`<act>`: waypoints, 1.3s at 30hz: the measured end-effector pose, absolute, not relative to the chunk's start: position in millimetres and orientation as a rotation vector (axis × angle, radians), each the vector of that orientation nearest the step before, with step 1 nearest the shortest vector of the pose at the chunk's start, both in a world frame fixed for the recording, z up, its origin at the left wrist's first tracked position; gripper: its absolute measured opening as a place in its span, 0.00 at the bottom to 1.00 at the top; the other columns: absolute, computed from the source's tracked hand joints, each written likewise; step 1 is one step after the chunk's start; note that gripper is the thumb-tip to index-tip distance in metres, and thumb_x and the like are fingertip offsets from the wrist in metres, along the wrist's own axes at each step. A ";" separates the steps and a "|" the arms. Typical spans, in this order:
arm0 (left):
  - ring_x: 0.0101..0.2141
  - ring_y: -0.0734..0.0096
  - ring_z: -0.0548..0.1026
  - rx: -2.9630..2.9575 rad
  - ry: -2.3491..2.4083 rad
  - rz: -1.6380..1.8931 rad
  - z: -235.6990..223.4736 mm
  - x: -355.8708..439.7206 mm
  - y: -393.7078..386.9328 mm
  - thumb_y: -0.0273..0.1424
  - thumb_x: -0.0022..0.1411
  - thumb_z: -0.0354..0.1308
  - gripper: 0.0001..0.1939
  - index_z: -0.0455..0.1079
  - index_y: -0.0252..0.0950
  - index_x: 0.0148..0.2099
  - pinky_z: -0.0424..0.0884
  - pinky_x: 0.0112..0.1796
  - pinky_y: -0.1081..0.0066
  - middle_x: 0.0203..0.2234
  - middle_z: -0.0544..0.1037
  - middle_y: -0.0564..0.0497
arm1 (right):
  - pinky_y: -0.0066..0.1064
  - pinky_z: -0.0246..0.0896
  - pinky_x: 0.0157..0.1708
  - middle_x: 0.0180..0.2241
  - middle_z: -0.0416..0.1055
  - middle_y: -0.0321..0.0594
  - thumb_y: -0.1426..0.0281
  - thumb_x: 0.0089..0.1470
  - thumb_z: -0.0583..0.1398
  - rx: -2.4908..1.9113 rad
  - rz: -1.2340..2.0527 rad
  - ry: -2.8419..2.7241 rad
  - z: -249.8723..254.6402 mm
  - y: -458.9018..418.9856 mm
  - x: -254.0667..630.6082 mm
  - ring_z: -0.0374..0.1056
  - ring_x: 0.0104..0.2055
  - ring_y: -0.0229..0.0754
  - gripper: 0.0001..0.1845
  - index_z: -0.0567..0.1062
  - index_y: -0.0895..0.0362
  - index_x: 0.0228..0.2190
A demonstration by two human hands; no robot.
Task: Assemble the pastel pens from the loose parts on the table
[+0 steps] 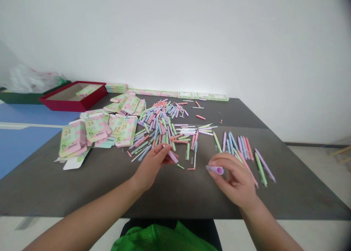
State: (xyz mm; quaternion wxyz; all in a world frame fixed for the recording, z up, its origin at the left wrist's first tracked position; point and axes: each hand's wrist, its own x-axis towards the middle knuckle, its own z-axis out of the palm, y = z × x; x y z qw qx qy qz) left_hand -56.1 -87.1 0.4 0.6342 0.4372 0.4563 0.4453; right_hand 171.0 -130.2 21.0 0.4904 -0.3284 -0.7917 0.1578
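Note:
My left hand [157, 162] pinches a slim purple pen barrel [172, 156] above the near side of the table. In my right hand [233, 176] is a purple pen cap [216, 169], its hollow end facing me. The two pieces are apart. Just beyond my left hand lies a heap of pastel pen parts [159, 125] in purple, blue, green and coral. White refills [186, 130] lie at the heap's right side. Past my right hand is a loose row of pens [238, 145], with a green pen [260, 169] at its right.
Flat printed cartons [124, 130] are piled on the left. Behind them stands a red box tray [68, 104] beside a green tray with a plastic bag [33, 79]. Carton stacks [203, 96] line the wall. The dark table's front edge is close to my body.

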 end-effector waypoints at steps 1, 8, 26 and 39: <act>0.27 0.73 0.73 1.090 1.137 0.958 -5.2 -62.9 -84.2 0.43 0.57 0.53 0.16 0.66 0.34 0.33 0.69 0.33 0.72 0.25 0.76 0.52 | 0.36 0.62 0.37 0.35 0.69 0.40 0.83 0.46 0.59 -0.816 0.396 -1.902 18.1 -128.5 172.0 0.66 0.38 0.43 0.19 0.70 0.54 0.39; 0.25 0.68 0.74 1.841 1.592 0.431 -45.1 -91.2 -82.2 0.40 0.60 0.47 0.20 0.63 0.36 0.51 0.65 0.29 0.71 0.24 0.76 0.52 | 0.36 0.61 0.37 0.34 0.68 0.41 0.79 0.50 0.59 -0.955 0.438 -1.864 -2.4 -119.2 177.3 0.65 0.37 0.43 0.12 0.70 0.55 0.37; 0.38 0.66 0.72 2.753 1.517 0.245 -14.3 -42.1 33.4 0.32 0.64 0.43 0.16 0.71 0.33 0.37 0.65 0.41 0.70 0.34 0.75 0.44 | 0.32 0.58 0.32 0.28 0.64 0.36 0.74 0.53 0.57 -1.073 0.386 -1.741 -27.1 -95.4 185.6 0.62 0.31 0.39 0.05 0.69 0.55 0.35; 0.36 0.59 0.74 2.690 1.406 0.019 -48.2 8.3 97.2 0.28 0.53 0.51 0.13 0.76 0.29 0.34 0.67 0.39 0.65 0.33 0.77 0.36 | 0.31 0.57 0.31 0.27 0.63 0.36 0.75 0.52 0.56 -1.087 0.343 -1.757 -34.9 -91.7 187.4 0.60 0.29 0.38 0.05 0.67 0.55 0.33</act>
